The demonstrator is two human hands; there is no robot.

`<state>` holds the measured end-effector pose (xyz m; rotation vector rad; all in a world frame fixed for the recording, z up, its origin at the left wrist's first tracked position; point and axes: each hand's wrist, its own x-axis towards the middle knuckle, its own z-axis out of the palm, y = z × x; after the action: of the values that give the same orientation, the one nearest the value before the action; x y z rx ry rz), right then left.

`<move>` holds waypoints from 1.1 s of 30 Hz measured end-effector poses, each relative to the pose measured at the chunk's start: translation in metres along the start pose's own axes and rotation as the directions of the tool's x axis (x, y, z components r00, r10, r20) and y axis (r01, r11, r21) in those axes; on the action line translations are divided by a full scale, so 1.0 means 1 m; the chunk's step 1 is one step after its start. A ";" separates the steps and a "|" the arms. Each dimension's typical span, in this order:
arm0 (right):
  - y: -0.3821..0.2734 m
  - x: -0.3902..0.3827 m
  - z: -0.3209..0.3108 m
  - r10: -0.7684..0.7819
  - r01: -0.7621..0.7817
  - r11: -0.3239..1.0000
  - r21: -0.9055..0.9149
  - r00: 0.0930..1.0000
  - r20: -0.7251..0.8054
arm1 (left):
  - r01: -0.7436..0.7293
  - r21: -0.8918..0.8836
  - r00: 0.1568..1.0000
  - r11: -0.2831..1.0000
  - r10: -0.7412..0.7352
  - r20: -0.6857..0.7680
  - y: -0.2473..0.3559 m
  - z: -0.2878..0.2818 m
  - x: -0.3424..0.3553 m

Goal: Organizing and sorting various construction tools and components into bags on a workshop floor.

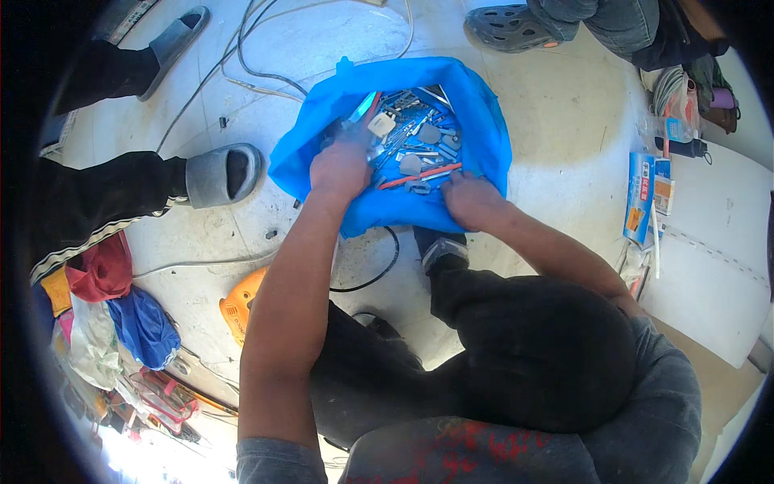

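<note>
An open blue bag (314,113) holds a pile of small metal parts (403,133), grey and white pieces, and red strips (421,176). My left hand (339,171) reaches into its left side with curled fingers, by some translucent plastic (355,129); what it grips is hidden. My right hand (472,198) is closed on the bag's near right rim.
Two co-workers' sandalled feet (222,175) stand at left, another person's clog (508,28) at top right. Cables (266,77), an orange tool (238,306) and coloured cloth bags (141,327) lie on the floor. At right are blue-white packages (639,198) and a white board (717,250).
</note>
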<state>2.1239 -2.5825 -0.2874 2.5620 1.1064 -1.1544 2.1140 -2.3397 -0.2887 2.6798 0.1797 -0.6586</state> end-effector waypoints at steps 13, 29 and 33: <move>0.029 0.021 0.002 0.209 -0.177 0.972 0.154 0.952 -0.225 | 0.140 0.072 0.967 0.988 -0.121 -0.225 -0.024 -0.004 0.005; -0.004 0.006 -0.007 -0.062 0.062 0.998 -0.008 0.998 0.000 | 0.189 -0.082 0.886 0.978 -0.206 -0.416 -0.045 -0.011 0.016; -0.009 0.013 -0.014 -0.157 0.144 0.985 -0.094 0.977 -0.147 | -0.130 -0.199 0.980 0.971 0.096 -0.172 -0.039 0.009 0.009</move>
<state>2.1322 -2.5632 -0.2854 2.5774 1.3738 -0.9292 2.1100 -2.3067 -0.3126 2.5163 0.1295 -0.3653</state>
